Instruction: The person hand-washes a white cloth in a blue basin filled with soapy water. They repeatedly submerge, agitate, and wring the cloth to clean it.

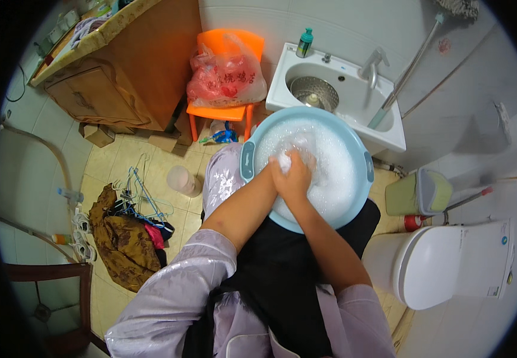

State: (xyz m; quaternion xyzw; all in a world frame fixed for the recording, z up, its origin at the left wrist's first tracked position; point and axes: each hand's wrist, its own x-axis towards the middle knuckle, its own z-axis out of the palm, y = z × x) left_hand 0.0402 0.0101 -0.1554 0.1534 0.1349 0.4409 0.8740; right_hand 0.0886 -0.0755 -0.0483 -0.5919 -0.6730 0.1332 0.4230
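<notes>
A light blue plastic basin (363, 197) full of white suds (334, 170) rests on my lap, against the front of the sink. My two hands are together over its middle, wet with foam. My right hand (295, 176) lies over my left hand (278, 162), with its fingers curled. My left hand is mostly hidden by foam and by my right hand. A foamy, whitish mass shows between and just beyond them; whether it is cloth or only suds, I cannot tell.
Ahead are a white sink (277, 96) with a faucet (374, 67) and a mop (413, 67), and an orange chair (249, 40) bearing a plastic bag (227, 78). Clothes (124, 246), hangers (144, 197) and a plastic container (183, 181) lie left; a toilet (433, 266) and bin (404, 194) stand right.
</notes>
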